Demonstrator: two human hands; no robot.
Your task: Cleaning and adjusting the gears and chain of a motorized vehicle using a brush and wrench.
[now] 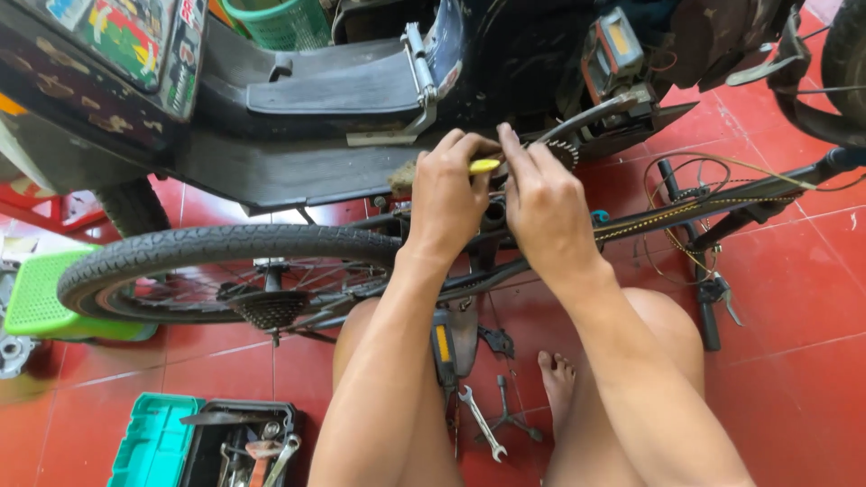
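Bicycle (631, 221): lies on its side across mid-frame on the red floor (794, 298), rear wheel (216, 266) at left. Chainring (561, 151): upper centre, just above your hands. Your left hand (448, 198): closed round a yellow-handled tool (484, 166), centre of frame. Your right hand (547, 212): just beside the left, fingers at the tool's tip and chainring; whether it grips anything, you cannot tell. Wrenches (483, 422): floor, lower centre, between your legs. Toolbox (212, 442): open, lower left. Scooter (316, 99): upper frame, behind bicycle.
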